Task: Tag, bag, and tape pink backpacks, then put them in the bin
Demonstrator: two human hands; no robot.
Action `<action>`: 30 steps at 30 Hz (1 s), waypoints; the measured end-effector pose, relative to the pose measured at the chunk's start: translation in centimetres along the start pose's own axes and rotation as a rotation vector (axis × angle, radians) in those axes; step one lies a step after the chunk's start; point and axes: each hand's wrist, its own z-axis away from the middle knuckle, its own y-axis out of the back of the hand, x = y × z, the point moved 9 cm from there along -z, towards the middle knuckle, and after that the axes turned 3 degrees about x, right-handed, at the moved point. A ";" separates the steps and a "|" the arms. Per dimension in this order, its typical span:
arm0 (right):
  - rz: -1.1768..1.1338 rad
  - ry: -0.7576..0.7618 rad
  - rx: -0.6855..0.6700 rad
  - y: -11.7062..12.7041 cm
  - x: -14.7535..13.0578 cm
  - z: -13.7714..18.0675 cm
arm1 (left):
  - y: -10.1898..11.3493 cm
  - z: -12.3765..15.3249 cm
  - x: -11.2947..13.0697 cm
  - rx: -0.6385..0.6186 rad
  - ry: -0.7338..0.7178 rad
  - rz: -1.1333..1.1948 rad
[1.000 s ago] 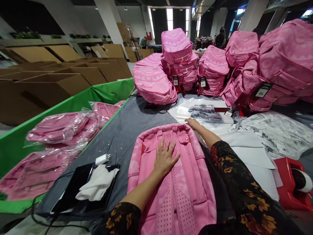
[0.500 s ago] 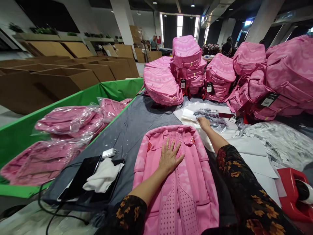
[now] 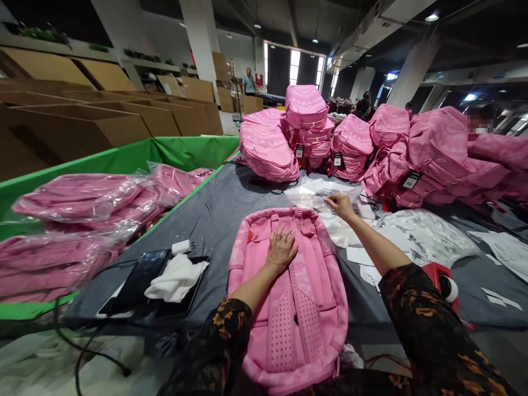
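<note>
A pink backpack [image 3: 295, 308] lies back-side up on the grey table [image 3: 223, 220] in front of me, straps showing. My left hand [image 3: 281, 248] rests flat on its upper back panel, fingers slightly curled. My right hand [image 3: 340, 205] reaches past the backpack's top right corner and pinches the edge of a clear plastic bag [image 3: 319, 195] from a stack lying there.
Piles of pink backpacks [image 3: 305, 124] with hang tags fill the far and right side. Bagged backpacks [image 3: 78, 201] lie in a green bin [image 3: 124, 159] at left. A tablet [image 3: 138, 280] with white cloth [image 3: 175, 278] and cables sits near left. A red tape dispenser [image 3: 443, 280] and paper sheets lie right.
My right hand moved from the backpack's top corner out to the plastic bags and closed on one. My left hand slid a little up the backpack. The camera view tilted upward.
</note>
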 end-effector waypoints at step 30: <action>-0.027 0.228 0.056 -4.1 -13.5 14.4 | 11.3 3.0 5.4 0.177 0.175 -0.213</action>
